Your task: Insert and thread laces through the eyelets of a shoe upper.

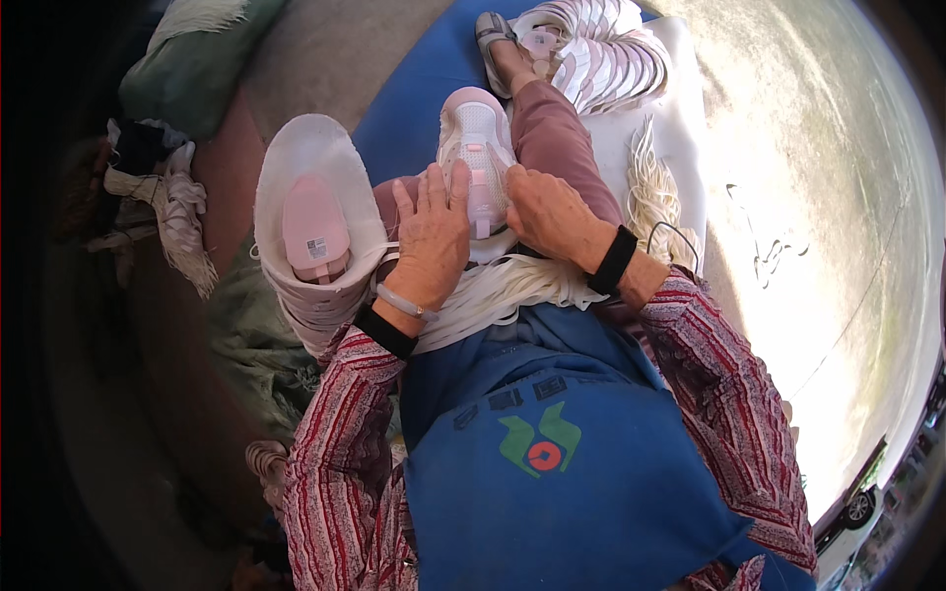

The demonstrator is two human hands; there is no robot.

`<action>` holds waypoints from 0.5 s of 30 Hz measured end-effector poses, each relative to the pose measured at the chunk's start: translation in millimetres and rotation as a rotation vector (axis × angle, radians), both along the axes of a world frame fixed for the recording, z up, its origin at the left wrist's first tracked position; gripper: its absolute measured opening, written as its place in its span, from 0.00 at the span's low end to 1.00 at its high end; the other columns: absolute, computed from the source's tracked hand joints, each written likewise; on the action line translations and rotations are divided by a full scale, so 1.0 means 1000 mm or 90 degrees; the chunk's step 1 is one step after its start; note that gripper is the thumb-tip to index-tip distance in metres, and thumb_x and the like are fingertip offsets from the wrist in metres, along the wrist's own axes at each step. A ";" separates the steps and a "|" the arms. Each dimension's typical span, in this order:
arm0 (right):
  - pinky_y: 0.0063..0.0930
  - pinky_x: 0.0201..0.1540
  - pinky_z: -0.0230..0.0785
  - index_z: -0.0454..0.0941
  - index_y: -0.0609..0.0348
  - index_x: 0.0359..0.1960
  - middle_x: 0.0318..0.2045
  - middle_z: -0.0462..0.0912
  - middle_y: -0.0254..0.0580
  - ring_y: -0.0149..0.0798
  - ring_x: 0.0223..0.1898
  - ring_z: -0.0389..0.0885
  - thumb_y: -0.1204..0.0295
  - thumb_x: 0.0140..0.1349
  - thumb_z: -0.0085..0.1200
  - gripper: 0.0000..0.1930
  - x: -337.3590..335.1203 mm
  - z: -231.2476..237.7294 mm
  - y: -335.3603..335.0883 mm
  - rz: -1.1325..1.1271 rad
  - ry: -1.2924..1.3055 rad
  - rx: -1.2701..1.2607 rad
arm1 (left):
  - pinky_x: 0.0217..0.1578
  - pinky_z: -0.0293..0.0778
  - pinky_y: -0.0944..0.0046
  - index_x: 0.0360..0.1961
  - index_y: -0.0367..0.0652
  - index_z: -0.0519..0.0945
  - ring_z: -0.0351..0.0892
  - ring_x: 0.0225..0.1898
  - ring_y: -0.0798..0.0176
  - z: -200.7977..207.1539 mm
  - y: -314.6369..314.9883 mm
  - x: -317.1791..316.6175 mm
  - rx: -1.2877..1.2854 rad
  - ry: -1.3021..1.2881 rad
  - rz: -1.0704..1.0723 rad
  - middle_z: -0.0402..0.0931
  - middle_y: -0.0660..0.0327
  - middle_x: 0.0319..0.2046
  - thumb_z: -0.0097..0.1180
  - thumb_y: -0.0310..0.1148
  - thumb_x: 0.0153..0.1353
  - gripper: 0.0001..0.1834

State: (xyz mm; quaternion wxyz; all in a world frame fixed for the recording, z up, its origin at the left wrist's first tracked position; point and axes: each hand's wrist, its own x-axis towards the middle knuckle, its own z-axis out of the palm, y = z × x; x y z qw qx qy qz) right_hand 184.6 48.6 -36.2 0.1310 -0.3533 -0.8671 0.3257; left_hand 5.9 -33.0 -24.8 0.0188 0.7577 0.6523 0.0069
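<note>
A white and pink shoe upper (475, 133) rests on my lap, its pink toe pointing away from me. My left hand (431, 231) lies on its left side with the fingers stretched out and apart. At the right edge of the upper, my right hand (560, 217) has its fingers curled in a pinch; what is between the fingertips is hidden. A bundle of white shoelaces (512, 291) lies across my lap just below both hands, over the blue apron (572, 483).
Left of my knee stands a stack of nested shoe uppers (340, 167) with a pink tongue on top. Another stack of uppers (616, 59) lies at the far right, near loose white laces (652, 182) on a white surface. More laces (182, 197) hang at the left.
</note>
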 end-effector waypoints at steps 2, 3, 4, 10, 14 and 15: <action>0.49 0.37 0.70 0.66 0.65 0.38 0.29 0.76 0.58 0.60 0.34 0.77 0.75 0.55 0.53 0.12 0.001 -0.010 0.002 -0.005 0.024 -0.026 | 0.63 0.43 0.27 0.70 0.35 0.51 0.64 0.63 0.40 0.000 -0.002 0.001 0.007 0.032 -0.011 0.60 0.36 0.62 0.49 0.27 0.59 0.37; 0.49 0.36 0.70 0.66 0.66 0.37 0.28 0.75 0.59 0.62 0.33 0.77 0.76 0.54 0.52 0.11 0.001 -0.009 0.002 -0.010 0.059 -0.012 | 0.63 0.43 0.27 0.70 0.35 0.51 0.64 0.63 0.40 0.001 -0.003 0.000 0.003 0.030 -0.012 0.60 0.36 0.62 0.49 0.27 0.59 0.37; 0.50 0.35 0.69 0.66 0.67 0.36 0.27 0.75 0.60 0.63 0.33 0.76 0.77 0.54 0.52 0.11 0.001 -0.008 0.003 -0.016 0.093 0.002 | 0.62 0.43 0.25 0.70 0.35 0.51 0.64 0.64 0.40 0.003 0.000 -0.001 -0.001 0.055 -0.008 0.60 0.36 0.63 0.49 0.27 0.59 0.38; 0.51 0.37 0.68 0.65 0.70 0.35 0.26 0.74 0.63 0.65 0.33 0.76 0.78 0.52 0.52 0.11 0.001 -0.002 0.010 0.001 0.099 -0.013 | 0.62 0.42 0.23 0.71 0.38 0.48 0.64 0.63 0.40 -0.003 -0.003 -0.010 0.014 0.062 -0.012 0.58 0.39 0.64 0.54 0.29 0.57 0.43; 0.51 0.37 0.69 0.66 0.70 0.34 0.26 0.75 0.63 0.64 0.33 0.77 0.76 0.53 0.52 0.11 0.002 -0.005 0.001 0.004 0.105 -0.019 | 0.63 0.41 0.24 0.70 0.40 0.54 0.65 0.61 0.36 0.008 -0.002 0.004 0.013 -0.024 0.005 0.63 0.39 0.61 0.54 0.32 0.57 0.39; 0.51 0.37 0.69 0.66 0.70 0.34 0.26 0.75 0.63 0.64 0.33 0.77 0.76 0.53 0.52 0.11 0.001 -0.003 0.000 0.004 0.104 -0.020 | 0.63 0.41 0.24 0.70 0.40 0.54 0.65 0.61 0.36 0.007 -0.003 0.002 0.012 -0.024 0.006 0.63 0.39 0.61 0.54 0.32 0.57 0.39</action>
